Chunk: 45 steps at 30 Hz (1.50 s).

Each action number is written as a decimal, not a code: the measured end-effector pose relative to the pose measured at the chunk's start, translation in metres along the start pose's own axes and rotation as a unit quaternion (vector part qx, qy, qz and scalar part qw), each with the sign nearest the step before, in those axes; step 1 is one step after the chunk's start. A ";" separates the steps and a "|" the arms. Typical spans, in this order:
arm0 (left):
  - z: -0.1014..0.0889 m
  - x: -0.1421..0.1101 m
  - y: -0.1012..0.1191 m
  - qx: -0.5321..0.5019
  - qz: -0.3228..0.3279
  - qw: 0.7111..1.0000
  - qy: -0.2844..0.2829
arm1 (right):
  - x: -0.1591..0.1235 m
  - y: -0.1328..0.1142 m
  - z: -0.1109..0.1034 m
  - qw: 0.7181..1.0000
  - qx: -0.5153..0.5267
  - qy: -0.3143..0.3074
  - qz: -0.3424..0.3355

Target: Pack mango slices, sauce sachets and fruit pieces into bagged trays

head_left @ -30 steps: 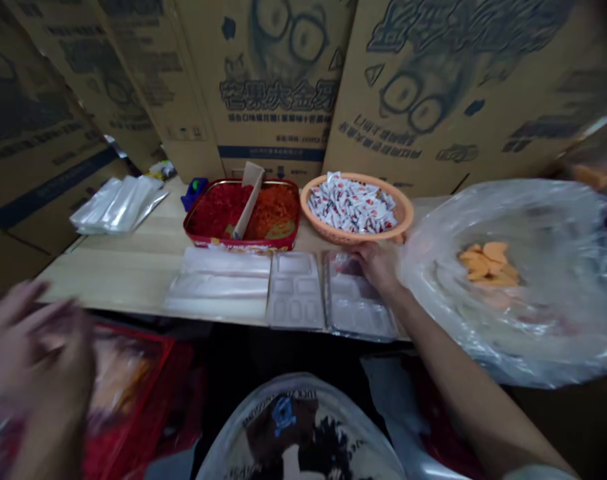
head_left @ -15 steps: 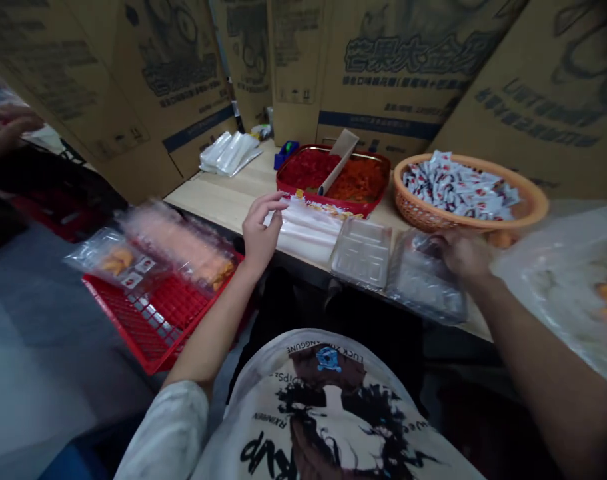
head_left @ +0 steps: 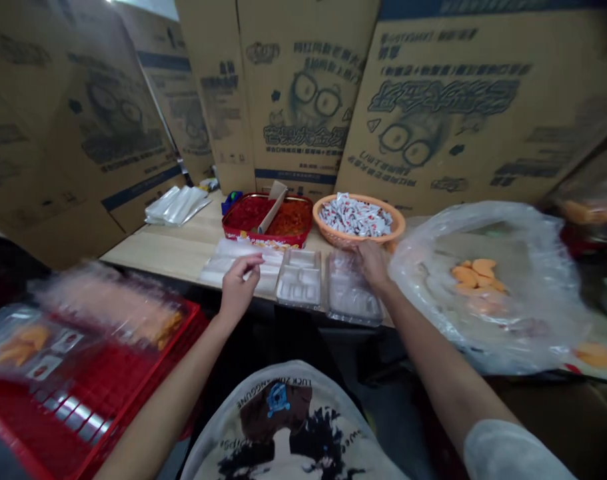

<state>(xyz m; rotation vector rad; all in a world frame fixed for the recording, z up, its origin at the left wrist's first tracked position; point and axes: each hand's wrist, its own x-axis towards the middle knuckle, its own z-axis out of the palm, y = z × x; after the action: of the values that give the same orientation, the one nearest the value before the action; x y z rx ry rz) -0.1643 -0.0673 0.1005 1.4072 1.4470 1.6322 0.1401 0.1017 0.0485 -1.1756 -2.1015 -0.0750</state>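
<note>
Down at the near side, the red crate (head_left: 83, 393) sat low on the left with packets (head_left: 108, 303) across it, and a dark gap separated it from the table (head_left: 153, 257), whose near edge ran just past both wrists. There was the left hand (head_left: 238, 293), fingers (head_left: 250, 261) curled at the plastic sheets (head_left: 228, 261); gripping or only touching, I couldn't tell! The right hand (head_left: 373, 263) reached over the far end of the clear tray (head_left: 353, 293), fingers (head_left: 366, 250) bent down at it, and again the grip was impossible to call. A second tray (head_left: 299, 279) sat between the hands. Just beyond stood the red tin (head_left: 263, 220) and the orange basket (head_left: 356, 223) of sachets, with a plastic bag (head_left: 483, 287) of orange pieces close on the right. Cardboard boxes (head_left: 303, 87) walled the far side.
</note>
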 end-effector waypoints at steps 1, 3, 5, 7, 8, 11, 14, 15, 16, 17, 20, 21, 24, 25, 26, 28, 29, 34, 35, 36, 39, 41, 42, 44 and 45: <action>0.010 0.000 -0.002 -0.016 -0.021 0.999 -0.019 | 0.003 0.001 -0.004 1.000 0.003 0.008 -0.012; 0.035 0.001 -0.004 -0.042 -0.044 0.996 -0.062 | 0.010 0.000 -0.014 0.999 0.003 0.023 -0.029; 0.066 0.003 0.000 -0.089 -0.083 0.986 -0.114 | 0.016 -0.008 -0.029 0.999 -0.005 0.025 -0.043; 0.098 0.004 0.009 -0.172 -0.158 0.955 -0.181 | 0.017 -0.022 -0.046 0.998 -0.019 0.011 -0.057; 0.113 0.003 0.015 -0.214 -0.202 0.931 -0.218 | 0.017 -0.029 -0.055 0.998 -0.028 0.001 -0.064; 0.147 0.001 0.027 -0.276 -0.295 0.863 -0.302 | 0.008 -0.039 -0.081 0.997 -0.052 -0.036 -0.044; 0.164 -0.001 0.027 -0.285 -0.353 0.828 -0.330 | -0.008 -0.009 -0.110 0.982 -0.119 -0.041 0.138; 0.168 -0.001 0.025 -0.289 -0.371 0.817 -0.333 | -0.015 0.011 -0.119 0.967 -0.146 -0.034 0.207; 0.171 -0.001 0.023 -0.294 -0.388 0.807 -0.335 | -0.022 0.035 -0.128 0.951 -0.167 -0.029 0.260; 0.174 -0.002 0.021 -0.299 -0.402 0.798 -0.336 | -0.030 0.060 -0.135 0.936 -0.184 -0.032 0.297; 0.186 -0.005 0.016 -0.312 -0.433 0.775 -0.339 | -0.051 0.131 -0.145 0.895 -0.219 -0.074 0.381; 0.190 -0.006 0.014 -0.317 -0.441 0.768 -0.340 | -0.057 0.149 -0.144 0.886 -0.226 -0.088 0.395; 0.203 -0.010 0.010 -0.327 -0.459 0.750 -0.347 | -0.067 0.182 -0.135 0.874 -0.235 -0.113 0.409; 0.207 -0.012 0.008 -0.327 -0.464 0.745 -0.350 | -0.069 0.188 -0.131 0.873 -0.235 -0.117 0.410; 0.210 -0.013 0.007 -0.327 -0.469 0.741 -0.352 | -0.069 0.191 -0.128 0.874 -0.234 -0.117 0.410; 0.218 -0.013 0.004 -0.324 -0.475 0.739 -0.350 | -0.068 0.194 -0.125 0.877 -0.228 -0.109 0.409; 0.221 -0.013 0.003 -0.323 -0.477 0.740 -0.348 | -0.066 0.194 -0.126 0.880 -0.222 -0.101 0.407; 0.235 -0.010 -0.001 -0.329 -0.484 0.731 -0.352 | -0.060 0.165 -0.136 0.907 -0.146 -0.029 0.394; 0.238 -0.009 -0.001 -0.334 -0.484 0.727 -0.354 | -0.058 0.152 -0.137 0.917 -0.098 -0.001 0.387; 0.239 -0.009 -0.001 -0.338 -0.485 0.724 -0.357 | -0.057 0.137 -0.138 0.926 -0.037 0.029 0.376; 0.245 -0.009 0.000 -0.340 -0.486 0.722 -0.356 | -0.053 0.088 -0.136 0.933 0.148 0.063 0.323; 0.248 -0.010 0.001 -0.339 -0.487 0.722 -0.355 | -0.051 0.059 -0.129 0.934 0.187 0.010 0.305; 0.249 -0.010 0.001 -0.341 -0.486 0.722 -0.356 | -0.050 0.047 -0.125 0.937 0.177 -0.019 0.300; 0.251 -0.012 0.000 -0.350 -0.483 0.718 -0.359 | -0.049 0.028 -0.115 0.948 0.116 -0.064 0.289; 0.251 -0.013 -0.001 -0.354 -0.482 0.715 -0.361 | -0.049 0.021 -0.111 0.953 0.079 -0.081 0.281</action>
<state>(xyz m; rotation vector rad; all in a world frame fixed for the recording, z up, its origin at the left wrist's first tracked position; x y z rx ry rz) 0.0709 0.0143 0.0649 0.4986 0.6789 0.6389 0.2339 0.0373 0.0954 -1.6748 -1.7853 0.4582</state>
